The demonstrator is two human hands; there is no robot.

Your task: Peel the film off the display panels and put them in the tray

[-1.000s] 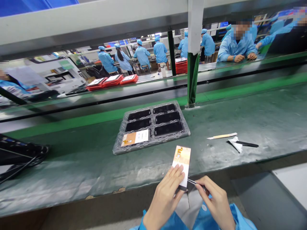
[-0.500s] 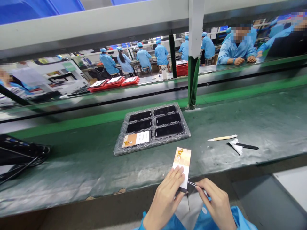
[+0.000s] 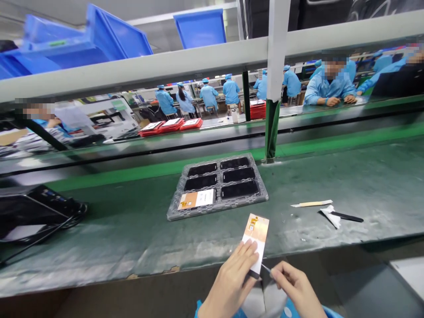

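Observation:
My left hand (image 3: 232, 271) is closed on a phone screen (image 3: 260, 232), its fingers over the lower part of the back and the thumb below. The screen's back is white and copper-coloured, with a gold flex cable near the top; it tilts over the table's front edge. In my right hand (image 3: 296, 282), thumb and fingertips pinch thin metal tweezers (image 3: 266, 268). Their tip is at the screen's lower right edge; whether it touches is too small to tell. Beyond, a clear plastic tray (image 3: 172, 215) holds several black phone screens (image 3: 240, 190) and one white-and-copper one (image 3: 197, 199).
On the green table (image 3: 132, 238), right, lie a yellow-handled blade tool (image 3: 313, 203) and black tweezers (image 3: 347, 217) with white tissue at one end. A black device (image 3: 33, 207) with cables stands left. A post (image 3: 271, 128) rises behind the tray. Co-workers sit beyond the table.
The camera view has tipped upward and shifted, so the table things appear lower and further right. My left hand keeps its hold on the screen; the tweezers stay at its lower right edge, now angled more steeply.

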